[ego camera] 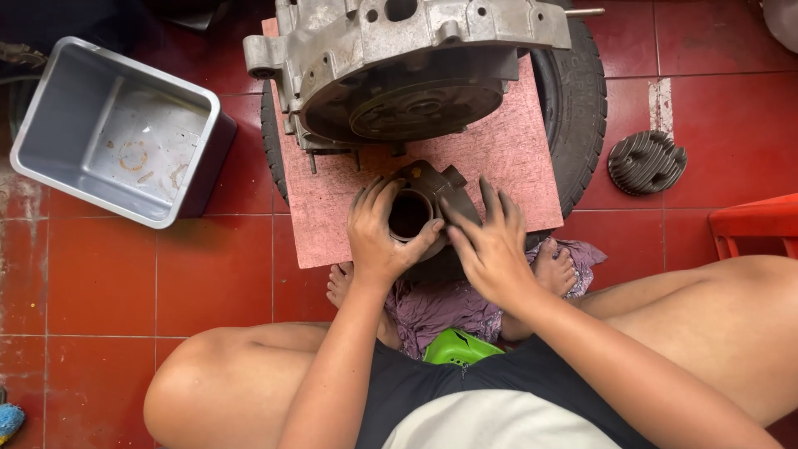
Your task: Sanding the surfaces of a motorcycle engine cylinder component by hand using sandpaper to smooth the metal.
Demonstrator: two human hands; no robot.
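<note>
Red tiled floor, worn and stained, person sitting low on it with knees spread, view straight down. Nearest: dark shorts, bare thighs, a bright green plastic piece (pixel 455 347) between the legs, then a purple rag (pixel 440 303) under the bare feet. Just past that, both hands on a dark metal cylinder (pixel 420 204) with an open round bore, sitting at the near edge of a pink board (pixel 515 158). Left hand (pixel 384 237) wraps the cylinder's left side, fingers over the top, thumb curled along the bore rim. Right hand (pixel 490 241) has its fingers spread flat against the cylinder's right flank, pressing more than gripping. So both hands are closed around the part, nothing else held. The board lies on a black tyre (pixel 578 108). Farther on the board: a big grey engine crankcase (pixel 407 58) with a round flywheel face, a few studs sticking out toward the cylinder, small gap between the two. Step looks like handling or lining up the cylinder in front of the case. A next move would call for the bore and stud holes to be square to the studs, steady two-hand support, no tilt. Far left a grey plastic tub (pixel 125 133), on the floor. Far right a finned cylinder head (pixel 647 162) on the tiles, orange stool edge (pixel 752 220) near right.
</note>
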